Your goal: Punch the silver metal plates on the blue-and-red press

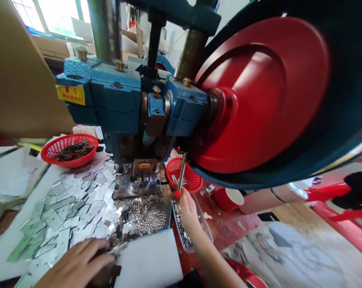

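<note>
No wording can be made out for certain. On the press, a yellow label sits at the left end of its blue head, with red shapes along the top and a row of red characters below (too blurred to spell out). Low on the press's front, the block bears a small orange plate, its dark marks too small to read. Left of the press, the white wrapping shows faint, illegible print.
</note>
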A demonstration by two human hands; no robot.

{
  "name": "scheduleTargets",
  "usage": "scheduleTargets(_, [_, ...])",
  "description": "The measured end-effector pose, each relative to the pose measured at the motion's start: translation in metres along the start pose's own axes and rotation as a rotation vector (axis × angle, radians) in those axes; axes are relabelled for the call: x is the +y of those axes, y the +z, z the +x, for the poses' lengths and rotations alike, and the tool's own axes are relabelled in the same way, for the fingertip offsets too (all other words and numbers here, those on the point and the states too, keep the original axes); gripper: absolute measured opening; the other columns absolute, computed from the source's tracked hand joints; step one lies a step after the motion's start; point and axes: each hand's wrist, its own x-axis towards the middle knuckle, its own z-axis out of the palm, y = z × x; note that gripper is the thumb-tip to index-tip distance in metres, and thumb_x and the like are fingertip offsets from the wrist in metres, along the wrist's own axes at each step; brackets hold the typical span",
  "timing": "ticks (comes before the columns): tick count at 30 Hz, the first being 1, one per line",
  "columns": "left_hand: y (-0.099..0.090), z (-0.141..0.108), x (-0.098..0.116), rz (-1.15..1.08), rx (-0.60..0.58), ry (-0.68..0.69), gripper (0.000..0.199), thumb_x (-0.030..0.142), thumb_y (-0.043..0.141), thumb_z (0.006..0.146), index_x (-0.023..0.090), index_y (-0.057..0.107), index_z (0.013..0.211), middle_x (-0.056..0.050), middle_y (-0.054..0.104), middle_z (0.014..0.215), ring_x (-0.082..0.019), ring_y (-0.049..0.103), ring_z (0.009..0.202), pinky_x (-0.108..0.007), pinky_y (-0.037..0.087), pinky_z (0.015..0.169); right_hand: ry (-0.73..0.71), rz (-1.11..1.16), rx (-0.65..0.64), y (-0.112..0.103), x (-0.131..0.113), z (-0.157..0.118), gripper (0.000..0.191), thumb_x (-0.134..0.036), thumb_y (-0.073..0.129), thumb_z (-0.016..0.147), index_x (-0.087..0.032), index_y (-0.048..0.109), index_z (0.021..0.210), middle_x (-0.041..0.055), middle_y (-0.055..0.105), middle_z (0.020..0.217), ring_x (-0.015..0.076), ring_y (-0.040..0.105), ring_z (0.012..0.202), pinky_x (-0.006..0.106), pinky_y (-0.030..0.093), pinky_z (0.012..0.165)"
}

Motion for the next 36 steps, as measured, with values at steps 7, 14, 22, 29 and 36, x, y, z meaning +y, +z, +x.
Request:
scheduleTargets(7, [0.014,0.008,0.006,0.066,0.038,-0.001,0.044,0.044,0.07,0.068,0.046,0.062,0.111,0.0,0.054,0.135,-0.035,0.051,0.12,-0.056,0.047,0.093,-0.042,-0.169,-0.1,0.053,-0.006,0.04,0.034,-0.042,0.048,0.087,-0.02,0.062,0.109,0.0073,0.069,0.097,0.0207,0.063,0.09,0.033,0.05,0.08])
scheduleTargets(14, [0.003,0.032,0.029,-0.007,0.053,-0.144,0.013,0.037,0.067,0.07,0.03,0.065,0.081,-0.001,0.056,0.127,-0.03,0.049,0.119,-0.052,0.043,0.096,0.027,-0.301,-0.148,0.088,-0.02,0.071,0.013,-0.029,0.062,0.074,-0.019,0.064,0.083,0.0017,0.066,0.076,0.0175,0.06,0.07,0.029,0.046,0.066])
scheduleTargets(22, [-0.012,0.045,0.034,-0.107,0.039,-0.081,0.02,0.043,0.055,0.081,0.027,0.063,0.072,-0.002,0.062,0.109,-0.023,0.056,0.101,-0.038,0.047,0.086,0.1,-0.039,0.185,0.015,0.011,0.063,0.028,-0.041,0.046,0.083,-0.016,0.055,0.094,0.0024,0.062,0.077,0.0149,0.055,0.062,0.027,0.045,0.058])
scheduleTargets(29, [-0.022,0.056,0.04,-0.252,0.032,-0.357,0.031,0.054,0.044,0.085,0.029,0.062,0.085,0.002,0.067,0.08,-0.019,0.062,0.074,-0.031,0.048,0.068,-0.33,-0.527,-0.476,0.04,-0.007,0.013,0.012,-0.021,0.056,0.084,-0.023,0.067,0.081,0.0015,0.066,0.082,0.0173,0.058,0.083,0.032,0.043,0.083])
scheduleTargets(36, [-0.021,0.069,0.037,-0.486,0.211,-0.39,0.036,0.053,0.042,0.085,0.031,0.065,0.102,0.0,0.067,0.106,-0.021,0.062,0.098,-0.035,0.047,0.09,-0.442,-0.878,-0.595,0.053,-0.018,0.011,0.009,-0.022,0.059,0.083,-0.023,0.067,0.078,0.0021,0.063,0.082,0.0183,0.055,0.082,0.03,0.043,0.076])
